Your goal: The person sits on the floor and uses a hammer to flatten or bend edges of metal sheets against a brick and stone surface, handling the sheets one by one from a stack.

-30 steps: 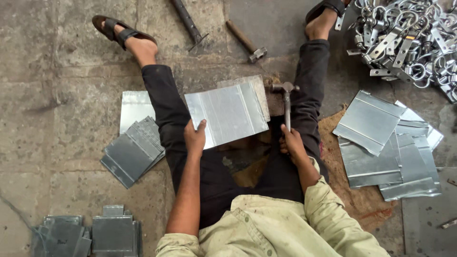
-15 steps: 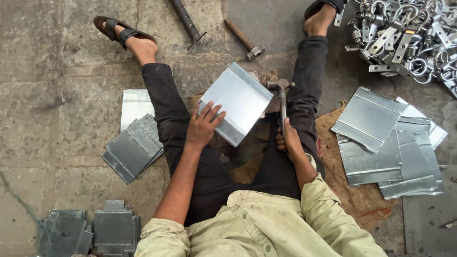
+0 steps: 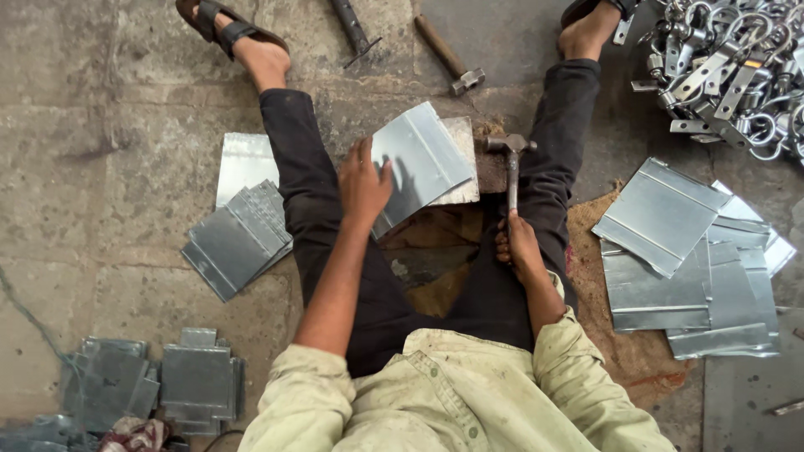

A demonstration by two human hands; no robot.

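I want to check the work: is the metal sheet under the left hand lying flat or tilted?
Flat. The metal sheet rests on the block, pressed by the left hand. The right hand holds a hammer.

Left hand (image 3: 363, 180) spread flat, right hand (image 3: 517, 249) fisted (grip tight).

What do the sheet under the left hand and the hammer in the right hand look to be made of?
The sheet under the left hand looks like thin galvanized steel: dull silver-grey, softly reflective, with a crisp fold line. The hammer in the right hand seems all metal, with a dark worn head and a slim grey shaft; the grip is hidden.
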